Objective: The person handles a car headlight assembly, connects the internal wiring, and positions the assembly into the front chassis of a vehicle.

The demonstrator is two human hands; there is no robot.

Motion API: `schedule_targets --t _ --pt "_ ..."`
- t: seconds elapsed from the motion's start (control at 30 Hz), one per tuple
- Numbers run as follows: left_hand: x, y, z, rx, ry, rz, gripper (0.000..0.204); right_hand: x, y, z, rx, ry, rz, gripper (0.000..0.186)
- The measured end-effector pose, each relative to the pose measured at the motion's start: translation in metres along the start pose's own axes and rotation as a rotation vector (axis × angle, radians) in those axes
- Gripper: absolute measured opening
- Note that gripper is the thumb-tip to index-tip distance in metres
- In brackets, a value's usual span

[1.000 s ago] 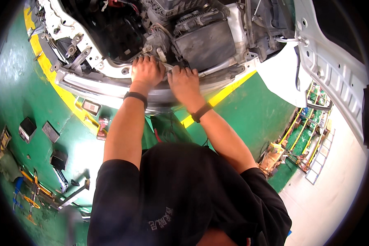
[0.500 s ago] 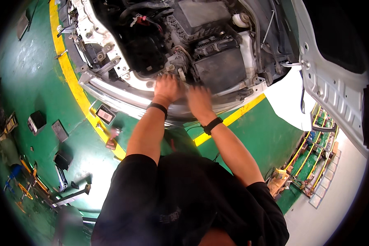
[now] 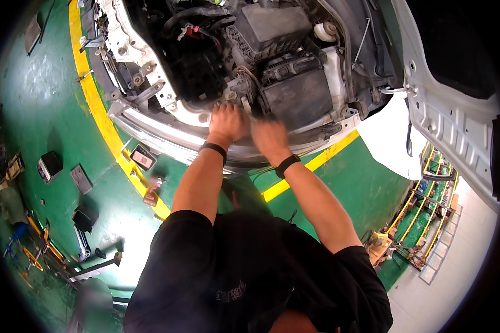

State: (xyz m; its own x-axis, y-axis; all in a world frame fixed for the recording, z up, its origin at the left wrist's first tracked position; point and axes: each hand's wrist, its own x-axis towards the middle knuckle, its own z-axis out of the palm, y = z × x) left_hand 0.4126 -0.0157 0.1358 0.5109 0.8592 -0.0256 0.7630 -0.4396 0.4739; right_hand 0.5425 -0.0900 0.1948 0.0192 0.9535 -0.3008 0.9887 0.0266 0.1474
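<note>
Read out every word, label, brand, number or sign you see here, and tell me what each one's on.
Nothing can be quoted reliably.
Dark shirt: pale lettering on the chest, too blurred to read.
Black-edged box on the floor: pale label, too small to read.
Drill near it: no readable marking.
Dark cover beside the right hand: no readable text.

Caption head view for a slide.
Bare left hand and right hand at the front of a white metal car's dark open engine bay.
</note>
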Motion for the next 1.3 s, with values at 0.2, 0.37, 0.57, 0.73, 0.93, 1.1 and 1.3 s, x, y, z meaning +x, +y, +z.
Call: schedule_targets --t 0.2,0.37,0.57,0.73,0.93,1.1,1.3 --pt "-0.001 0.0 -0.003 -0.015 0.001 -0.003 0.037 0.0 -0.002 0.004 0.136 0.074 0.109 0.026" --pt "-0.002 0.002 -0.008 -0.017 -0.03 -0.002 0.038 -0.006 -0.001 0.0 0.039 0.253 0.004 0.043" --pt "0.0 0.0 -0.005 -0.019 -0.023 -0.014 0.039 0.001 0.002 -0.001 0.112 -0.062 0.03 0.027" --pt "-0.003 0.0 -0.008 -0.01 -0.018 -0.01 0.039 -0.006 -0.005 -0.004 0.126 0.183 0.098 0.04" --pt "0.0 0.005 -0.008 -0.025 0.0 0.038 0.038 -0.003 0.005 0.005 0.096 0.029 0.006 0.026" --pt "-0.003 -0.002 -0.006 -0.033 -0.003 0.012 0.038 -0.006 -0.006 -0.014 0.086 0.147 0.082 0.034" --pt "0.0 0.003 -0.005 -0.008 0.014 0.01 0.038 0.003 0.001 0.005 0.122 0.008 0.061 0.027"
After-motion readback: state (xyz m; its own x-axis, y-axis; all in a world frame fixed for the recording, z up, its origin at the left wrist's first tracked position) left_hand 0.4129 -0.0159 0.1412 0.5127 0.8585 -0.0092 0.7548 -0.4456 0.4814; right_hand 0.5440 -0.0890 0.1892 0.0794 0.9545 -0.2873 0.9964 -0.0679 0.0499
